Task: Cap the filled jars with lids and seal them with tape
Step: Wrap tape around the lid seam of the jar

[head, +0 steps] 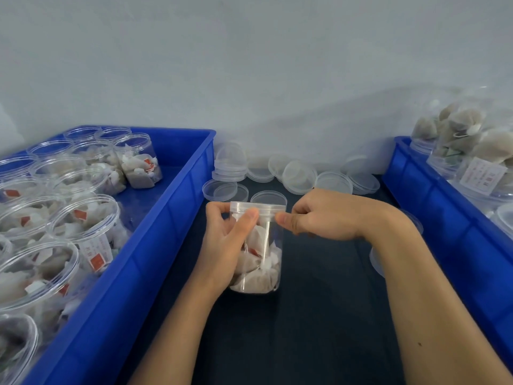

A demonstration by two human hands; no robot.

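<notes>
A clear plastic jar (263, 262) filled with tea bags stands tilted on the dark table, between my hands. A clear lid (265, 207) sits on its mouth. My left hand (227, 240) grips the jar's upper left side, thumb lying across the lid's rim. My right hand (319, 218) is curled at the lid's right edge, thumb and forefinger pinched together against it. Whether a strip of clear tape is between those fingers cannot be told.
A blue crate (155, 245) on the left holds several open jars of tea bags. Another blue crate (444, 212) on the right holds bagged tea and jars. Several loose clear lids (299, 176) lie along the wall behind the jar.
</notes>
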